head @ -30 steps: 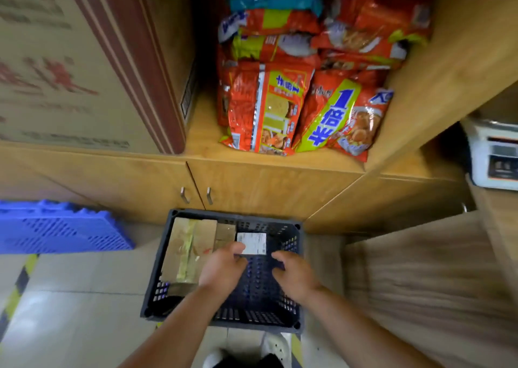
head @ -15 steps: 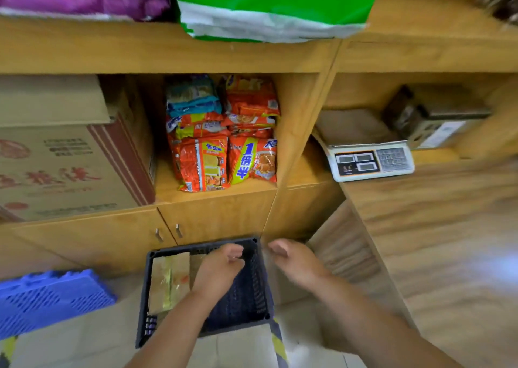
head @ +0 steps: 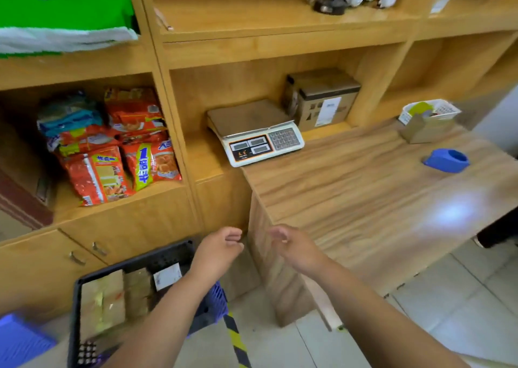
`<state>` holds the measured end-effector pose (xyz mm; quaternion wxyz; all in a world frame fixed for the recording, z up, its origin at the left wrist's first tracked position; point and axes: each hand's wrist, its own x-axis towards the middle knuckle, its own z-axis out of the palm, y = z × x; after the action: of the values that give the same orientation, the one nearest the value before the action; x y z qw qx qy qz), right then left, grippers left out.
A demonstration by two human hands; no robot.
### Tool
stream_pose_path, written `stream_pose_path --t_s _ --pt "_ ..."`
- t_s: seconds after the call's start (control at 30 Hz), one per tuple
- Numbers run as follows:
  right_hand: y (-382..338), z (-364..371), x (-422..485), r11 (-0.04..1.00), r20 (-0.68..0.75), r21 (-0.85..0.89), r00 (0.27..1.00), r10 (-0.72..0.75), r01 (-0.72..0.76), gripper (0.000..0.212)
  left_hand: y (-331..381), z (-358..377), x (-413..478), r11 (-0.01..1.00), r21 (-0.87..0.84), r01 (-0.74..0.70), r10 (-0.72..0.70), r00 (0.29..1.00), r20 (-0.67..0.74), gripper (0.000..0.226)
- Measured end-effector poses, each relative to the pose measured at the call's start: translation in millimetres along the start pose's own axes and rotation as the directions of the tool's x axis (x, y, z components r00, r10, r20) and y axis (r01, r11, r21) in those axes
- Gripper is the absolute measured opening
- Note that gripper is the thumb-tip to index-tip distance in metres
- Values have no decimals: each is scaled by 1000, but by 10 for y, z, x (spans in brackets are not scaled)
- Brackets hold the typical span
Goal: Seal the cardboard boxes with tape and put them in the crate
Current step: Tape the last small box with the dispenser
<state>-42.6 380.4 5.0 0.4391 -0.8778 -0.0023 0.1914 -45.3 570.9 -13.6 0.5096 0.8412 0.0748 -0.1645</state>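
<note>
Both hands are raised side by side, a little apart, in front of the near-left corner of the wooden table (head: 364, 193). The left hand (head: 217, 251) holds nothing; its fingers are loosely curled, with the thumb close to the fingertips. The right hand (head: 294, 251) is likewise empty, its fingers relaxed and slightly bent. Neither hand touches the table or any other object.

The crate (head: 73, 311), dark with perforated walls, stands on the floor below and to the left of the left hand, partly under that forearm. The cardboard boxes (head: 102, 303) lie flat and side by side inside it. The one nearest the left forearm bears a white label (head: 167, 276).

Well beyond the right hand, across the table top, sits a blue object (head: 447, 160), which appears to be a tape dispenser. Behind it stand a small open carton (head: 420, 130) and a white basket (head: 431, 111).

Straight ahead of both hands, a weighing scale (head: 258, 132) rests where the table meets the shelving. A brown box (head: 322, 98) sits behind the scale. Up and left of the left hand, snack packets (head: 112, 148) fill a shelf compartment.
</note>
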Motion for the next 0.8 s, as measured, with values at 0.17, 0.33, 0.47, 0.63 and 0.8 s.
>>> stream_pose_path --t_s 0.17,0.33,0.47,0.63,0.8 --pt "816 -1047 -554 1000 -106 25 994 16 -14 31 736 1237 -156 994 75 -85 83 996 27 33" --pt "1497 -1955 -996 997 -124 13 989 79 -78 35 1257 2240 -220 988 88 -129 120 988 98 29" --pt "1865 -2434 -1157 993 -160 43 980 115 -109 36 1535 2740 -139 983 89 -163 151 980 131 28" --pt "2256 -2843 -1106 987 -183 102 972 144 -127 34 1766 3155 149 987 76 -143 133 983 126 26" --pt "2658 -3334 -885 979 -182 135 967 176 -153 32 2029 3599 593 985 34 -167 161 977 142 22"
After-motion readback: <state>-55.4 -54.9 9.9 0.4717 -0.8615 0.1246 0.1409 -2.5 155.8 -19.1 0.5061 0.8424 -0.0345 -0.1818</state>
